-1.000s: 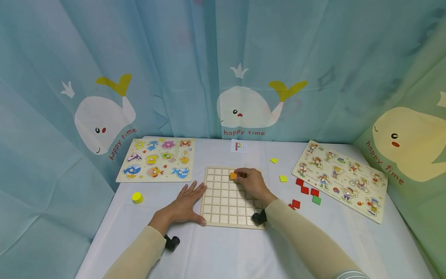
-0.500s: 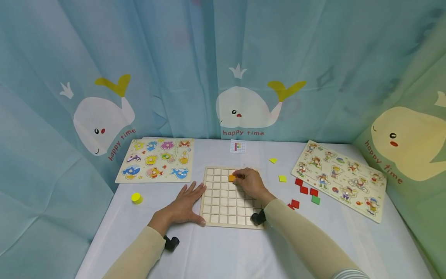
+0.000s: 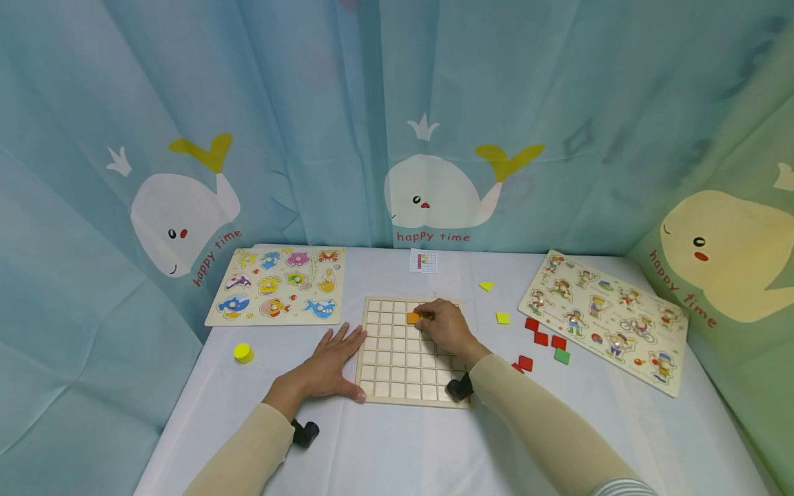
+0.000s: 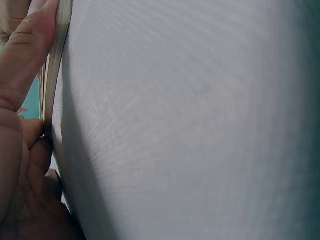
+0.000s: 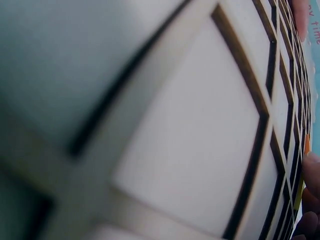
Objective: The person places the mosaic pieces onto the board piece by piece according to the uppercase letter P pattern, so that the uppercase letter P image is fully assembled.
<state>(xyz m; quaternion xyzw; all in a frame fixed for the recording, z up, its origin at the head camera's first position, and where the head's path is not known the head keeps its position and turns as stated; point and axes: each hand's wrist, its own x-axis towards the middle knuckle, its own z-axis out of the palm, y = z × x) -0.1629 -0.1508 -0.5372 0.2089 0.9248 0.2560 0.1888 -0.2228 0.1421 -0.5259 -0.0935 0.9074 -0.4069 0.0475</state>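
Note:
A wooden grid board (image 3: 397,358) lies at the middle of the table. My right hand (image 3: 448,329) is bent over its far rows, thumb and fingertips pinching an orange square tile (image 3: 412,317) at a cell. In the right wrist view only a sliver of the orange tile (image 5: 307,144) shows beside the thumb, with a thin yellow strip (image 5: 299,197) under the fingers. My left hand (image 3: 325,364) rests against the board's left edge, fingers spread and thumb at the near left corner. The left wrist view shows the thumb (image 4: 27,55) along the board's side (image 4: 56,75).
Red tiles (image 3: 542,339), a green tile (image 3: 562,356) and yellow pieces (image 3: 503,317) lie right of the board. Picture puzzles stand at left (image 3: 279,286) and right (image 3: 608,320). A yellow cylinder (image 3: 244,353) sits left; a printed grid card (image 3: 424,261) lies behind.
The orange tile has shifted slightly toward the near side at its cell, with my right fingers moving along with it. My left hand stays at the board's edge.

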